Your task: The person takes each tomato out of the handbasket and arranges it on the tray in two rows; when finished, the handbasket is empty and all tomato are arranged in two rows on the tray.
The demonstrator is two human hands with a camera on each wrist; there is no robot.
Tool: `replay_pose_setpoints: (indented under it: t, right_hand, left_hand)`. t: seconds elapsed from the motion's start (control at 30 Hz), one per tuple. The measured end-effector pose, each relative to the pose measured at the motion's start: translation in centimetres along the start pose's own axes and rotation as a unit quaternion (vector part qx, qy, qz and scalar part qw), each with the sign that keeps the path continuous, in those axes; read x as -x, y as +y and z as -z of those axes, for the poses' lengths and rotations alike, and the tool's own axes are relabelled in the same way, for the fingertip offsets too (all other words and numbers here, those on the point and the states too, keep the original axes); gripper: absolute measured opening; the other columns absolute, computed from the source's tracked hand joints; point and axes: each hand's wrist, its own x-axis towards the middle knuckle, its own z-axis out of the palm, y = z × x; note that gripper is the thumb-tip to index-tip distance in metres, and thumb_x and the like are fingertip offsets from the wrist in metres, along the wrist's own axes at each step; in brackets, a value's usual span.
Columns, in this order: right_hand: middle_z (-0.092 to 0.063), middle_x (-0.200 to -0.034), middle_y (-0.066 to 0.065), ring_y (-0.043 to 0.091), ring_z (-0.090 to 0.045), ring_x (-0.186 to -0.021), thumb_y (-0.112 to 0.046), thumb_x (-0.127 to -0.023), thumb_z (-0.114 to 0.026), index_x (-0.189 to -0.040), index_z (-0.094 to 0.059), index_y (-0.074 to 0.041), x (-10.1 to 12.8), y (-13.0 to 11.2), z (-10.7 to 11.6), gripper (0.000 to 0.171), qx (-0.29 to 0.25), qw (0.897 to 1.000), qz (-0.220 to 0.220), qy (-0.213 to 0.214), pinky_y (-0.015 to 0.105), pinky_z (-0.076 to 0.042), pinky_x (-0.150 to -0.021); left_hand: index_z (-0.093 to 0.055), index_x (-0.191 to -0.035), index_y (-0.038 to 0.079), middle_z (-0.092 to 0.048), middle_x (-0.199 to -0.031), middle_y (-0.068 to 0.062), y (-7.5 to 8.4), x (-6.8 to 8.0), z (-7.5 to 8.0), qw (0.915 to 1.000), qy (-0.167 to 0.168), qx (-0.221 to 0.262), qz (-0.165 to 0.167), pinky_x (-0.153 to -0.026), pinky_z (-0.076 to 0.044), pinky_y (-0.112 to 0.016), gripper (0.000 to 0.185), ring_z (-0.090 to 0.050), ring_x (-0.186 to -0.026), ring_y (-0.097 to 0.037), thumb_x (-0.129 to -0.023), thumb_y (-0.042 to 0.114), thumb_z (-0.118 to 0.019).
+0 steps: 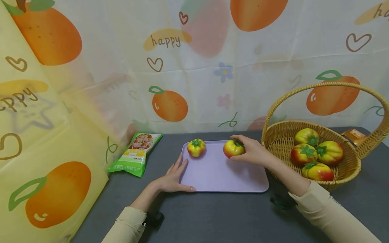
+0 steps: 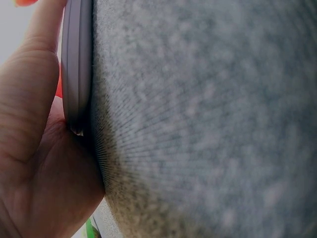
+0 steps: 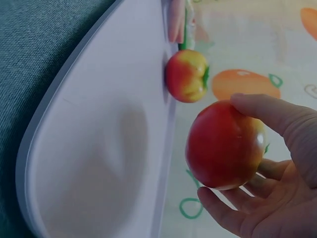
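Here the right hand (image 1: pixel 253 152) grips a tomato (image 1: pixel 233 148) over the tray (image 1: pixel 222 175); left hand (image 1: pixel 173 177) lies flat.

Looked smooth and matt, like plastic: the lilac tray (image 1: pixel 218 179), with a rounded rim. Appeared glossy and smooth, with a soft shine on the skin: the tomato (image 3: pixel 224 145) in the right hand (image 1: pixel 253 152), and the same finish on the second tomato (image 1: pixel 196 147). Seemed like dark grey cloth, finely grained and matt: the table cover (image 2: pixel 208 119). Was woven from pale wicker, rough and ribbed: the basket (image 1: pixel 349 168). Shone like thin plastic film: the green packet (image 1: pixel 136 153). Hung as thin, slightly translucent printed sheet, creased in places: the backdrop (image 1: pixel 212 67).
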Motion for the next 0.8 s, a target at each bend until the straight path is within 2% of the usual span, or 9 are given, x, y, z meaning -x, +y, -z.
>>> replay_pose_setpoints:
  t: [0.23,0.33,0.57,0.8]
  right_hand:
    - [-0.058,-0.129,0.02,0.033,-0.056,-0.11,-0.025,-0.08,-0.079,-0.139,-0.048,-0.001,-1.4,0.1,-1.2,0.07,0.007,1.0,-0.021,-0.001,0.05,-0.044,-0.095]
    - [-0.059,-0.129,0.019,0.033,-0.056,-0.111,-0.026,-0.08,-0.078,-0.137,-0.05,0.0,-2.0,0.2,-1.7,0.069,0.021,1.0,-0.017,-0.001,0.05,-0.044,-0.094]
    - [-0.055,-0.132,0.022,0.034,-0.053,-0.116,-0.022,-0.079,-0.078,-0.137,-0.048,0.004,-3.2,0.4,-2.6,0.07,0.008,1.0,-0.013,-0.013,0.049,-0.042,-0.098]
    - [-0.054,-0.132,0.023,0.037,-0.052,-0.117,-0.021,-0.079,-0.079,-0.136,-0.048,0.007,-4.6,0.4,-3.7,0.07,0.018,1.0,-0.011,-0.023,0.05,-0.04,-0.1]
  left_hand:
    - [-0.005,-0.157,0.01,0.021,-0.16,-0.014,0.1,0.0,0.0,1.0,-0.002,0.001,0.001,-0.114,0.002,-0.057,0.116,0.009,-0.147,-0.037,-0.078,0.06,-0.073]
    - [-0.005,-0.157,0.009,0.021,-0.16,-0.015,0.2,0.0,0.0,1.0,-0.002,0.004,0.0,-0.114,0.002,-0.057,0.116,0.009,-0.147,-0.037,-0.078,0.06,-0.073]
    - [-0.005,-0.157,0.01,0.021,-0.16,-0.014,0.2,0.1,0.1,1.0,-0.004,0.002,0.005,-0.114,0.002,-0.057,0.116,0.009,-0.147,-0.036,-0.078,0.061,-0.072]
    - [-0.005,-0.158,0.011,0.021,-0.16,-0.014,0.0,0.0,0.0,1.0,-0.002,0.002,0.009,-0.115,0.002,-0.056,0.116,0.009,-0.147,-0.035,-0.078,0.061,-0.072]
